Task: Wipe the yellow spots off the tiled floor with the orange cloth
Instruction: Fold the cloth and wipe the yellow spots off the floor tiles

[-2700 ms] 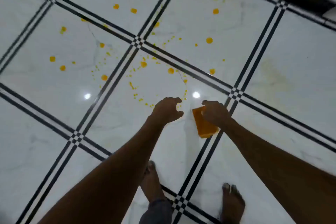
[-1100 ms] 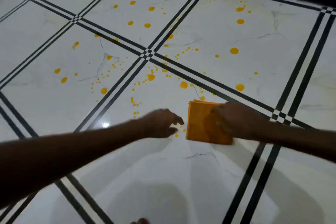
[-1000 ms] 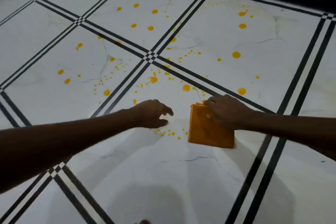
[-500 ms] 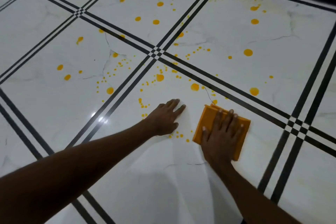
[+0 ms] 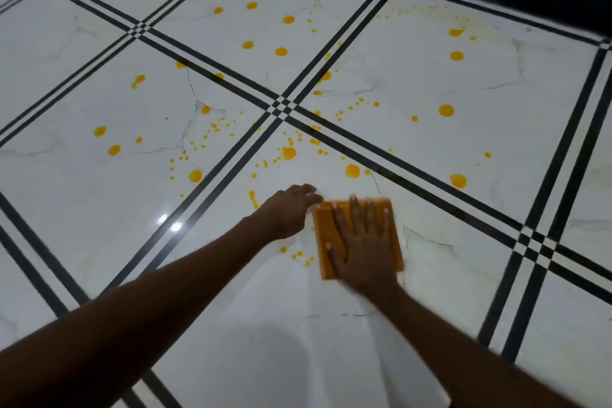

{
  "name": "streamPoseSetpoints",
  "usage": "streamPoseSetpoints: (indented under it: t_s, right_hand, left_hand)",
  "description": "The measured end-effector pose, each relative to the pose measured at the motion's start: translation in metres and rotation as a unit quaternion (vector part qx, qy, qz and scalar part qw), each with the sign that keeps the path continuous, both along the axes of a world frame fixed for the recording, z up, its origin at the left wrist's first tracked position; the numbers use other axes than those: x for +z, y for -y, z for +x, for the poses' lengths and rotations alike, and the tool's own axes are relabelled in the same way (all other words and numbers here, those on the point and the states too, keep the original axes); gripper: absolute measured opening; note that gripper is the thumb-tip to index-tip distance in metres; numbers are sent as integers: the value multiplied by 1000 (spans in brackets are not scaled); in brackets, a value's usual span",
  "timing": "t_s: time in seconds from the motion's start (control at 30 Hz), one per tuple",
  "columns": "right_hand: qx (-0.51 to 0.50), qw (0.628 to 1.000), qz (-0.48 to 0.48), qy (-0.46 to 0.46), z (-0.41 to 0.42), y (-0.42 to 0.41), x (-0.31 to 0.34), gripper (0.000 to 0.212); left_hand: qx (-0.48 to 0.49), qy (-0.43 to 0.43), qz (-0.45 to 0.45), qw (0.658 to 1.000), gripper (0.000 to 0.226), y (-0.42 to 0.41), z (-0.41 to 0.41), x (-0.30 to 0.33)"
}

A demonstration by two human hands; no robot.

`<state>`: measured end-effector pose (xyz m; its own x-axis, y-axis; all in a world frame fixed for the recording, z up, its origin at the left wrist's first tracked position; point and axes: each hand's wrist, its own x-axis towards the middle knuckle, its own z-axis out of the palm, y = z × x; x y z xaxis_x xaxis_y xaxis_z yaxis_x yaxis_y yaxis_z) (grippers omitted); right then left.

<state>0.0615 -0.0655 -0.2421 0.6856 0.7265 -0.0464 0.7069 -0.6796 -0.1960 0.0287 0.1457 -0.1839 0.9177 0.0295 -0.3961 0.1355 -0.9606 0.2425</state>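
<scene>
The right hand lies flat on the folded cloth, fingers spread, pinning it to the floor. The cloth's long axis runs away from the person. A trail of small spots sits just left of the cloth; bigger ones lie beyond its far edge. The left hand rests open, fingers together, touching the cloth's far-left corner, partly in the way of a leftward wipe.
</scene>
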Motion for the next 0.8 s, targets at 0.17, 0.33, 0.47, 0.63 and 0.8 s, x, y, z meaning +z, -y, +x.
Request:
streamPoseSetpoints:
  t_s: [0.17, 0.33, 0.47, 0.63, 0.8]
  right_hand:
    - [-189, 981, -10, 29, 85, 22, -3, 74]
    - [-120, 993, -16, 15, -20, -1, 5, 81]
    - [23, 998, -44, 35, 77, -31, -5, 78]
    - [-230, 973, 5, 7, 35, -25, 11, 81]
    - [62, 998, -14, 4, -9, -82, 4, 79]
  left_hand:
    - [67, 1, 35, 997, 57, -34, -5, 2]
    - [50, -37, 67, 996, 61, -40, -12, 4]
    - [43, -24, 71, 996, 63, -47, -10, 4]
    - [102, 12, 23, 994, 62, -62, -29, 8]
    - [177, 51, 50, 982, 70, -83, -95, 1]
